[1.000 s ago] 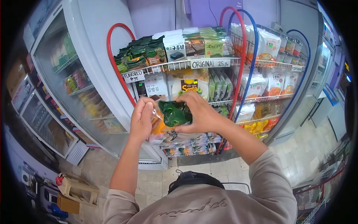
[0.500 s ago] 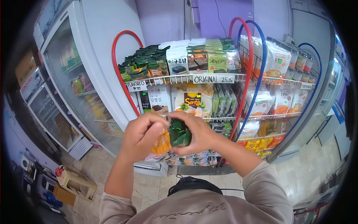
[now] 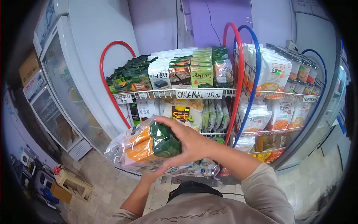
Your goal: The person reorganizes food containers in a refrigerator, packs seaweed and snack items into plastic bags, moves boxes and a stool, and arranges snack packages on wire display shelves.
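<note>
My right hand (image 3: pixel 184 140) is wrapped round the right side of a clear plastic pack (image 3: pixel 138 147), thumb below and fingers on top. Inside the pack are orange packets and a dark green part. Under the pack's lower edge, my left hand (image 3: pixel 156 174) touches it from below; its fingers are mostly hidden by the pack. The pack is in front of the wire rack (image 3: pixel 227 93), below the shelf with the ORIGINAL 25.00 label (image 3: pixel 198 94). Green seaweed packets (image 3: pixel 134 74) stand on the top shelf at the left.
A blue-framed rack (image 3: pixel 257 56) with white pouches (image 3: pixel 272 71) stands to the right. Glass-door refrigerators (image 3: pixel 61 74) line the left. A beige stool (image 3: pixel 72 183) is on the tiled floor at the lower left.
The pack has moved left and more of it shows, its clear wrapping spread out. My left hand has gone from the pack's left side to beneath it. The view has shifted.
</note>
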`<state>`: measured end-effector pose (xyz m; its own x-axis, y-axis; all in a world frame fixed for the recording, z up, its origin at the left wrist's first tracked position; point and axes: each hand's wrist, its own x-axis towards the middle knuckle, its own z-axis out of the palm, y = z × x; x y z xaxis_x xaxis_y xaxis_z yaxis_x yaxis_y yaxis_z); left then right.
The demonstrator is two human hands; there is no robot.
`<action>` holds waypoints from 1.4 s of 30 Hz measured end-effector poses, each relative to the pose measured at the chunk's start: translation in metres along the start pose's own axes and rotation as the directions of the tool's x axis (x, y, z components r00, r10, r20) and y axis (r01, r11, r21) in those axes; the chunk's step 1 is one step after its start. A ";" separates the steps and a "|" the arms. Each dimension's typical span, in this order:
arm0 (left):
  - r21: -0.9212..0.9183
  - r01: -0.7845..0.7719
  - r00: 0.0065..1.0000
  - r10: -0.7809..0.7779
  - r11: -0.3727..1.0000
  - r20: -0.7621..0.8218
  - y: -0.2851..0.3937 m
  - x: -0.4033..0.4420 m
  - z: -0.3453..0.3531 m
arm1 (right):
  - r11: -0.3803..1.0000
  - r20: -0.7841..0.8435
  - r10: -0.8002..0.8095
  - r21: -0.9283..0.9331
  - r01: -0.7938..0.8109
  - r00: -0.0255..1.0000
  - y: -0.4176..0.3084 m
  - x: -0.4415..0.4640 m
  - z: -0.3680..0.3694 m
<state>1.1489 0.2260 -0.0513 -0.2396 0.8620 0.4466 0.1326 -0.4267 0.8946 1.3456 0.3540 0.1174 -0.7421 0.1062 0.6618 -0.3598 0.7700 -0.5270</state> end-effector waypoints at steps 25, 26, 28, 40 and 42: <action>-0.451 0.029 0.992 0.031 0.892 0.125 -0.024 0.151 -0.027 | 0.528 -0.669 0.334 -0.451 -0.720 0.664 -0.074 0.053 -0.188; -0.523 0.018 0.997 0.020 0.852 0.068 -0.031 0.156 -0.037 | 0.377 -0.698 0.193 -0.597 -0.709 0.690 -0.076 0.066 -0.200; -0.527 -0.006 0.989 0.082 0.850 0.120 -0.048 0.159 -0.057 | -0.146 -0.320 -0.027 -0.936 -0.321 0.947 -0.056 0.082 -0.241; -0.558 0.109 0.963 0.052 0.823 0.264 -0.083 0.168 -0.129 | -0.060 -0.223 0.934 -0.869 -0.491 0.280 0.072 0.133 -0.268; -0.550 0.103 0.966 0.049 0.829 0.255 -0.074 0.165 -0.135 | -0.056 -0.179 0.962 -0.869 -0.492 0.207 0.092 0.125 -0.272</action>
<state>0.9699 0.3631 -0.0424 0.0199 0.8814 0.4720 -0.4434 -0.4154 0.7943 1.3734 0.6096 0.2971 -0.3985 0.8751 -0.2746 0.8764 0.4516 0.1673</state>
